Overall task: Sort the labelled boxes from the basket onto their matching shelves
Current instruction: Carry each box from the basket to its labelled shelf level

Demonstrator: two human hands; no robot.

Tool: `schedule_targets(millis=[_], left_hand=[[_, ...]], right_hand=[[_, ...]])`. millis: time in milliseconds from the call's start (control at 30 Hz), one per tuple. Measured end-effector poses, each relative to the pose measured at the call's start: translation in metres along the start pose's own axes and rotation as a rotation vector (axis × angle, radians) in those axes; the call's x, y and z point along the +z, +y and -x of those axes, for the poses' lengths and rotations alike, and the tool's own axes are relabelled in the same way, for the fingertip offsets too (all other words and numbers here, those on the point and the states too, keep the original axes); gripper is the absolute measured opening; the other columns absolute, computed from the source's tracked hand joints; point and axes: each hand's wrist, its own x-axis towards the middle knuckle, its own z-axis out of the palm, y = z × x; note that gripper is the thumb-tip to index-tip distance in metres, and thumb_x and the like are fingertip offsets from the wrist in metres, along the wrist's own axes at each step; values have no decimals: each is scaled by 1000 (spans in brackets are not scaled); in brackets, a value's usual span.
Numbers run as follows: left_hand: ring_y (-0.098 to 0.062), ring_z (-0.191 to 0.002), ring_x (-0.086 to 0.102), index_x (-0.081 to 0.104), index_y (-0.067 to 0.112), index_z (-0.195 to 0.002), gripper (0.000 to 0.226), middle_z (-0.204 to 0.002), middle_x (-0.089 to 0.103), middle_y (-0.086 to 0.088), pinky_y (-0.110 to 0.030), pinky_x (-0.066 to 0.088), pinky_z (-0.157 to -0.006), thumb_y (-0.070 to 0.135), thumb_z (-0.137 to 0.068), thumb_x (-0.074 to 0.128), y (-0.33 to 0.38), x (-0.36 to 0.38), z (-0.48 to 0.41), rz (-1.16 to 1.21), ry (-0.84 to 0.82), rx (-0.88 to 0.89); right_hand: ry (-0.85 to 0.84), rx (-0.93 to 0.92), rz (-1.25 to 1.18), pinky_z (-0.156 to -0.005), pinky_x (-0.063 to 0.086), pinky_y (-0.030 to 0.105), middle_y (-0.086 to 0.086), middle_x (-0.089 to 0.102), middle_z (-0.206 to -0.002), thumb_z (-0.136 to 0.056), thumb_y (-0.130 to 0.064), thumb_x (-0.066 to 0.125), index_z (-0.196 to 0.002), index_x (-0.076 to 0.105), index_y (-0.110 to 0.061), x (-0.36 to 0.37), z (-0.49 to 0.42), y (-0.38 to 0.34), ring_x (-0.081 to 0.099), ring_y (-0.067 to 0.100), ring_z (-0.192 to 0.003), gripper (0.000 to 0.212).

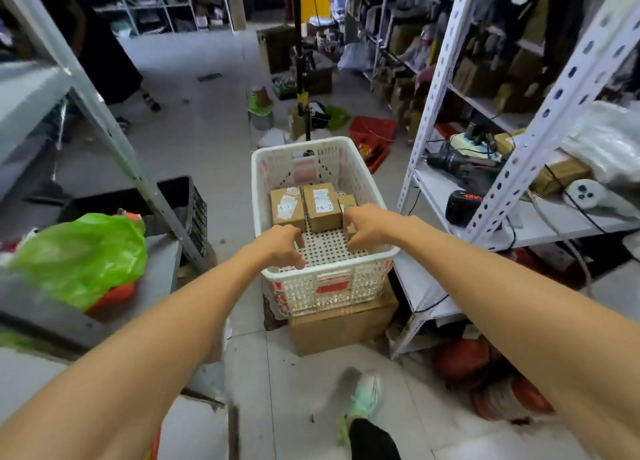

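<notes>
Over the white basket point(325, 286), both half-curled empty hands, left hand point(282, 246) and right hand point(369, 227), could grab box A-2 point(322, 205) and box A-1 point(287, 207) together, mixing shelves.

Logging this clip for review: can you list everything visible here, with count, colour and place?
basket: one, white with red patches, centre, on a cardboard carton
labelled boxes: two readable, brown, A-1 and A-2, far half of basket; a third partly hidden beside them
cardboard carton: one, brown, on the floor under the basket
shelf rack: one, white, right, holding tools and cables
drill: one, black, right rack shelf
plastic bag: one, green, left
crate: one, black, left of basket
red basket: one, floor behind
shoe: one, green-white, bottom
left hand: bare, inside basket, grip empty
right hand: bare, at the third box; hold unclear
</notes>
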Motion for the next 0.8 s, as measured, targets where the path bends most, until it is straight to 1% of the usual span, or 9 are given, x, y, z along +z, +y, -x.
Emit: schedule_targets(millis=[133,233,333,433,500,600,633,700,800], left_hand=[[-24,-106,60,57,13,-122,52,-122,61,-7,-38,50,-94,26,-76,78,-6,-14,-54,0,0,-7],[-25,-106,59,56,11,-124,51,-121,62,-8,-37,50,-93,25,-78,75,-9,-27,-102,14,2,-33],[-25,-106,60,56,10,-122,49,-122,61,-8,-37,49,-94,24,-79,76,-14,-39,-148,43,-28,-70],[-26,-110,58,55,9,-124,50,-122,61,-7,-35,48,-96,23,-80,75,-23,-41,-193,82,-53,-125],[-26,-109,58,55,10,-124,52,-123,61,-8,-37,49,-95,24,-78,75,-26,-35,-222,95,-73,-156],[-26,-103,60,57,9,-121,51,-120,62,-10,-38,51,-92,26,-77,77,-25,-20,-259,136,-127,-167],[-25,-102,61,58,10,-121,50,-119,63,-10,-38,52,-91,26,-77,77,-23,-17,-270,149,-141,-165],[-25,-103,61,57,13,-123,49,-121,62,-8,-37,51,-90,26,-79,75,-22,-8,-293,153,-170,-162],[-23,-101,59,56,14,-123,46,-120,61,-6,-36,51,-89,27,-82,72,-31,11,-331,135,-210,-171]], right_hand=[[-43,-7,22,-84,54,45,12,61,-109,-77,-28,72,-118,52,-8,-9,-61,21,60,30,-99,49],[-40,-26,14,-85,54,47,12,62,-111,-71,-31,70,-116,53,-11,-20,-114,42,61,30,-98,52],[-58,-18,11,-84,54,45,8,59,-108,-71,-30,69,-115,51,-14,-25,-167,66,59,27,-96,50],[-135,-23,40,-85,54,44,6,57,-113,-66,-34,65,-120,49,-17,-17,-213,89,58,27,-98,58],[-177,-19,50,-84,54,42,6,58,-109,-72,-29,66,-119,49,-13,-14,-234,103,58,27,-96,52],[-195,-3,66,-77,55,36,8,61,-102,-80,-27,65,-108,54,-11,-6,-263,121,60,27,-91,34],[-195,-4,74,-76,55,36,9,63,-103,-80,-29,65,-107,56,-11,-1,-272,126,61,27,-91,34],[-225,-2,86,-80,55,37,9,63,-109,-82,-34,65,-111,56,-12,12,-291,137,61,28,-95,38],[-223,40,59,-85,53,41,9,59,-115,-83,-30,66,-115,53,-11,36,-318,154,59,28,-98,39]])
